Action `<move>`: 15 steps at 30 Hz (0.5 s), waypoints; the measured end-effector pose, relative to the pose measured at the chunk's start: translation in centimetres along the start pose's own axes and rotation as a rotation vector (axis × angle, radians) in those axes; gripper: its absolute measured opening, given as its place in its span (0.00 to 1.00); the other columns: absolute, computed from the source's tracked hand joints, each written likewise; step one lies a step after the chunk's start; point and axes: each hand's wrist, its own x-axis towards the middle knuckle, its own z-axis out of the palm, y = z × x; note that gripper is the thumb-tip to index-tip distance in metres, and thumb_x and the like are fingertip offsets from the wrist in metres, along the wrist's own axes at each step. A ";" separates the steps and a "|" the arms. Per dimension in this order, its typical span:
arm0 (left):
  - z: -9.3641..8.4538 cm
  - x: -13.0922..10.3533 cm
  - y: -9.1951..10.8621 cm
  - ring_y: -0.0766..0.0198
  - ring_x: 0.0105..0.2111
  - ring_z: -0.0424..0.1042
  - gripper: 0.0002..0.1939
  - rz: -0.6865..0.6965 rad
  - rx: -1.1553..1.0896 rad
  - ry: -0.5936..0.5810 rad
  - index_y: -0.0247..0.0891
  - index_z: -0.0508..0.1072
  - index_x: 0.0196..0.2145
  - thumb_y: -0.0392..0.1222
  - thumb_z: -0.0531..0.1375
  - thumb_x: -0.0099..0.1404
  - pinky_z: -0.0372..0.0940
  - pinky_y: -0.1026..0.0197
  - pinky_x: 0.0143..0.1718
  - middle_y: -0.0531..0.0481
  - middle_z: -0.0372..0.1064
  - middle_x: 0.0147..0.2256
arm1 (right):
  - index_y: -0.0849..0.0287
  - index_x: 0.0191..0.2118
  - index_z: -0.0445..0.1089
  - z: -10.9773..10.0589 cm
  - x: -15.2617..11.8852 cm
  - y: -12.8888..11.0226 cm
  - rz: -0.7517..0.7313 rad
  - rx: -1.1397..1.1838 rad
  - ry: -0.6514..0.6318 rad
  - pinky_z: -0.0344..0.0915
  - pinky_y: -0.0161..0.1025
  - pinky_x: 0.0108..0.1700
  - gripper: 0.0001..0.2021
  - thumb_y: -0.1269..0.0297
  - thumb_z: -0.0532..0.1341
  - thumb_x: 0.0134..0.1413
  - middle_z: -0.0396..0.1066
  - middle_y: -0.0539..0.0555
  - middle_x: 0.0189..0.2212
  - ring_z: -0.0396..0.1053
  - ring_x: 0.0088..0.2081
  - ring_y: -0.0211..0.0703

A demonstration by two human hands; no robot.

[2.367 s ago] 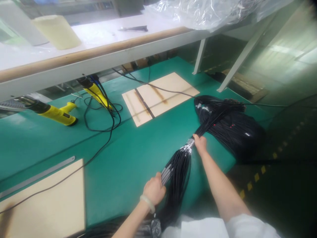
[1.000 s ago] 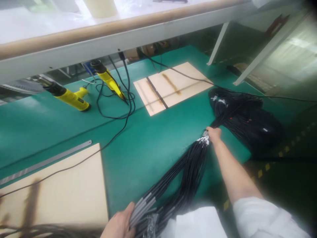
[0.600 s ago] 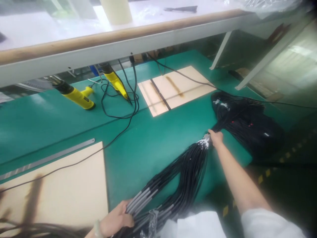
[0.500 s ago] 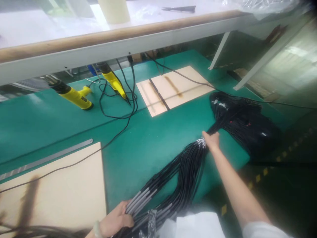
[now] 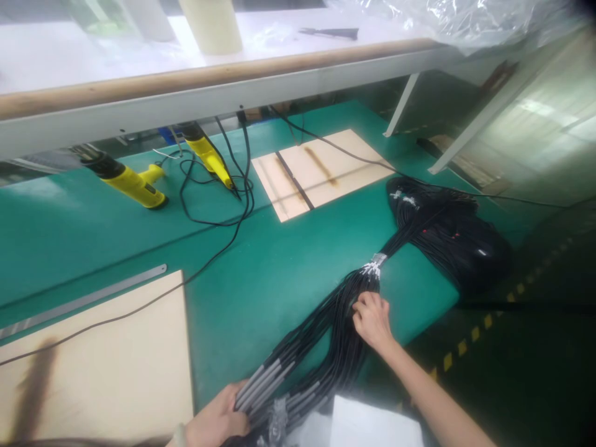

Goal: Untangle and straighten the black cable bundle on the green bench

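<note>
Black cable bundle [image 5: 339, 323] ran from the near table edge out to a big coiled heap [image 5: 447, 236] at the far right of the bench. Left hand [image 5: 218, 419] was closed on the grey-sleeved cable ends [image 5: 263, 382] at the bottom of frame; right hand [image 5: 370, 320] lay on the bundle's mid-run, fingers curled into the strands (full wrap or not, couldn't tell). Judged limp and floppy, heavy in aggregate, jackets probably slick, so single strands could slide out. Best hold looked like the pale tie band [image 5: 376, 261] or the sleeved ends, where the strands were kept together.

Green mat [image 5: 288, 273] covered the bench, flat and smooth. Wooden board [image 5: 107, 354] sat near left, with a steel ruler [image 5: 84, 301] just beyond it. Further back: second board [image 5: 321, 171], two yellow tools [image 5: 133, 186] with loose black cords [image 5: 218, 217]. White shelf [image 5: 209, 87] overhung the rear, holding a cream roll [image 5: 212, 25] and clear plastic sheet [image 5: 447, 18].
</note>
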 end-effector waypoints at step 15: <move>0.5 0.8 -1.3 0.68 0.24 0.53 0.19 0.141 -0.044 -0.061 0.35 0.69 0.34 0.34 0.52 0.41 0.54 0.67 0.25 0.57 0.59 0.24 | 0.58 0.41 0.68 1.5 0.2 -0.6 0.058 -0.084 0.026 0.49 0.43 0.42 0.10 0.67 0.61 0.51 0.65 0.54 0.36 0.58 0.41 0.48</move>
